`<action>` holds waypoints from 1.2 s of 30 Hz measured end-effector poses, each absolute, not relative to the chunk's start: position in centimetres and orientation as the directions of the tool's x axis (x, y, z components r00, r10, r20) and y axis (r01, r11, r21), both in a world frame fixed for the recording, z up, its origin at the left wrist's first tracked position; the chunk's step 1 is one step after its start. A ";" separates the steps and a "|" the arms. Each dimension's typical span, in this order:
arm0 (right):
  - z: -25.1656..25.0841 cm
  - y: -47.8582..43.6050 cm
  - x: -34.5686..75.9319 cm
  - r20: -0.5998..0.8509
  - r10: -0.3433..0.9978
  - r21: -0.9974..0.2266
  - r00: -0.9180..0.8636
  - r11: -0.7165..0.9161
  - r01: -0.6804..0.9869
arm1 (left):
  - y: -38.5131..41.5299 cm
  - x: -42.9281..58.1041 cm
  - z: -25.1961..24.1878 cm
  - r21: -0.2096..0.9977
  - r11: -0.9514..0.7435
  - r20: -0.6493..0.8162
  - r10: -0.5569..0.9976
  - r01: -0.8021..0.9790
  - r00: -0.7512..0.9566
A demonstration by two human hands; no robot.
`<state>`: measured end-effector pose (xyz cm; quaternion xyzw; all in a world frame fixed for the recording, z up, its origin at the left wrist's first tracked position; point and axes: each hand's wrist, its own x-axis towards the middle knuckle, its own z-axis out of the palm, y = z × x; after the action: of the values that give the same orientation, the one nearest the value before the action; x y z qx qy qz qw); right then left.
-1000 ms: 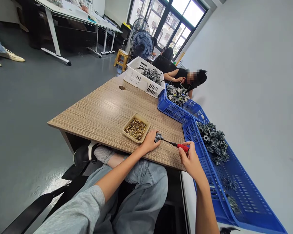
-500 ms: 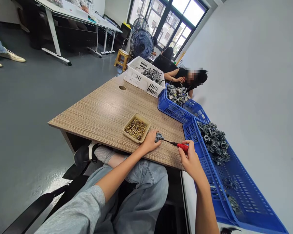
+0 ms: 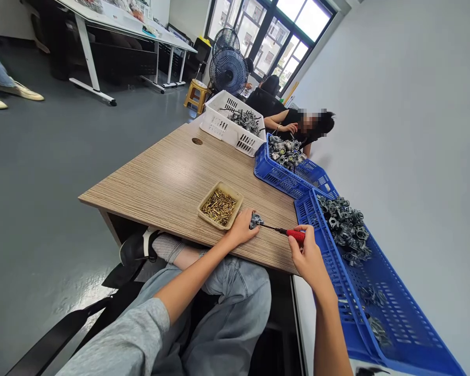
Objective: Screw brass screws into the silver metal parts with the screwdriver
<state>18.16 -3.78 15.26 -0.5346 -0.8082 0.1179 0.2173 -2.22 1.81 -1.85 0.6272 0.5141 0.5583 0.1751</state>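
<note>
My left hand [image 3: 243, 228] is closed round a small grey metal fitting [image 3: 255, 220] and rests on the wood-grain table [image 3: 168, 162]. In my right hand [image 3: 306, 253] is a screwdriver with a red handle [image 3: 296, 235], lying nearly level. Its dark shaft points left, and the tip meets the fitting; the exact contact is too small to make out. Just left of and behind my left hand stands a shallow beige tray [image 3: 202, 215] full of brass-coloured screws [image 3: 219, 207].
Blue crates [image 3: 399, 282] with grey metal fittings [image 3: 347, 224] line the table's right side. A white basket [image 3: 215, 122] of metal parts stands at the far end. A co-worker [image 3: 285, 122] sits beyond the crates. Fans [image 3: 227, 70] and a yellow stool [image 3: 196, 95] stand behind.
The whole view has shifted very slightly. Both hands keep their hold, with the screwdriver still against the fitting; my right-hand fingers have turned a little on the handle.
</note>
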 end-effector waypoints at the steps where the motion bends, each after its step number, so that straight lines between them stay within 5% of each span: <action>1: 15.2 -3.8 18.1 0.229 0.919 -0.396 -0.320 0.388 0.832 | 1.8 -2.2 -1.9 0.793 -0.413 0.522 0.839 0.447 -0.150; 9: 15.3 -4.1 17.0 0.256 0.961 -0.164 -0.107 0.152 0.975 | 1.9 -2.3 -1.9 0.798 -0.400 0.509 0.848 0.450 -0.150; 16: 15.2 -4.3 18.5 0.187 0.916 -0.438 -0.355 0.401 0.804 | 1.9 -2.2 -1.8 0.803 -0.399 0.505 0.850 0.442 -0.151; 22: 15.2 -4.5 17.8 0.231 0.959 -0.139 -0.161 0.196 0.971 | 1.9 -2.2 -1.9 0.795 -0.398 0.509 0.848 0.458 -0.148; 27: 15.2 -4.6 17.5 0.228 0.969 -0.059 -0.096 0.112 0.992 | 1.9 -2.2 -1.9 0.799 -0.400 0.508 0.848 0.449 -0.149; 36: 15.4 -4.4 19.2 0.160 0.943 -0.361 -0.291 0.330 0.872 | 1.9 -2.2 -1.7 0.803 -0.382 0.493 0.857 0.457 -0.149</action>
<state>19.19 -4.35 15.39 -0.5694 -0.7969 0.1026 0.1735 -2.15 1.90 -1.70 0.6261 0.5248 0.5469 0.1828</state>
